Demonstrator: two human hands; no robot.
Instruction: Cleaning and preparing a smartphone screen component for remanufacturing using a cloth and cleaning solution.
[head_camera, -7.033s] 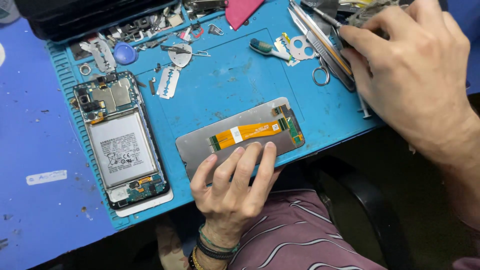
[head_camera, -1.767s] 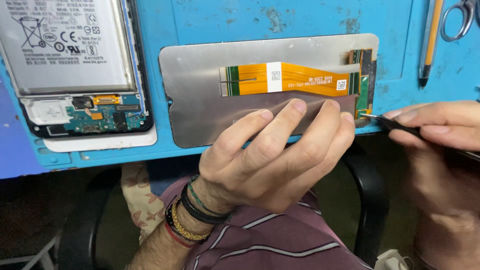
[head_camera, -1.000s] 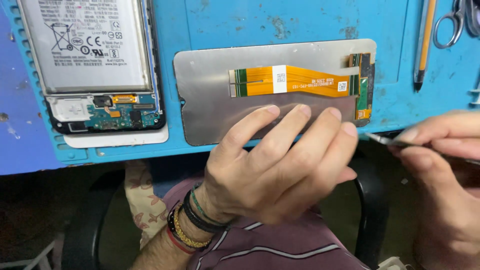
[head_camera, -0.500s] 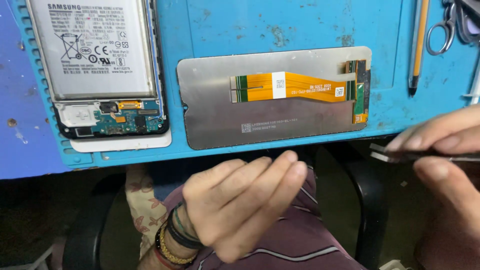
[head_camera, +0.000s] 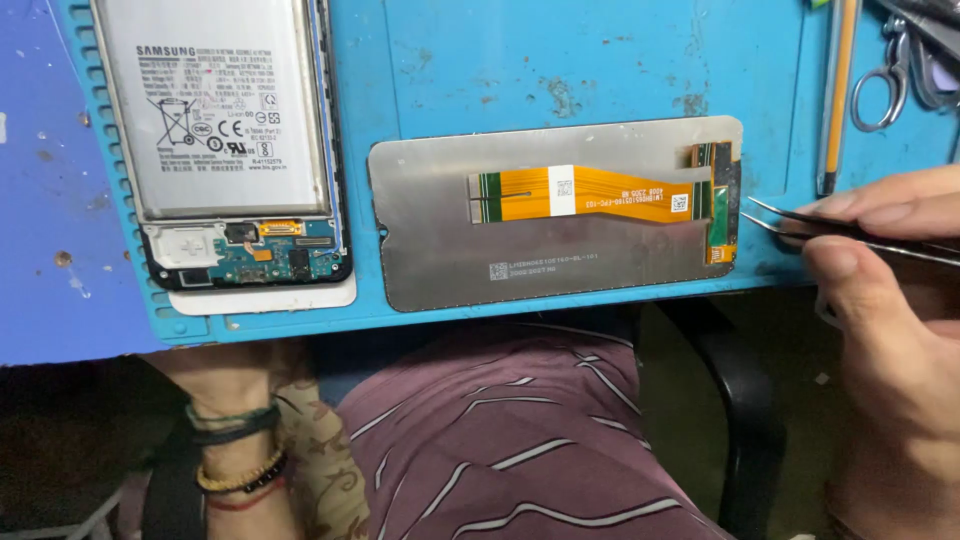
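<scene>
At frame right, right hand (head_camera: 890, 300) pinches metal tweezers (head_camera: 850, 228) betw thumb and forefinger, fingers closed on the shaft; tweezer tips slightly apart, nothing betw them, pointing left and sitting just off the right edge of the phone display panel (head_camera: 560, 225). Panel lies back-side up, flat on the blue repair mat (head_camera: 600, 70), just left of the fingertips; grey metal back w/ an orange flex cable (head_camera: 590, 193) running across its upper half to a connector strip (head_camera: 718, 200) on the end nearest the tweezer tips. Tips near that strip, can't tell if touching the panel edge. Left hand (head_camera: 205, 375) is down below the mat's near edge, well left of the tweezers; only wrist w/ bead and cord bracelets (head_camera: 235, 455) shows, fingers hidden under the bench, so open or closed can't tell, not touching the panel. Far left of the fingers, opened phone (head_camera: 225, 150) on the mat, battery and lower circuit board exposed. Above the right hand's fingers: orange pen-like tool (head_camera: 836, 90) lying upright-ways on the mat, small scissors (head_camera: 885, 80) beside it. Person's maroon striped shirt (head_camera: 520, 440) below the mat.
</scene>
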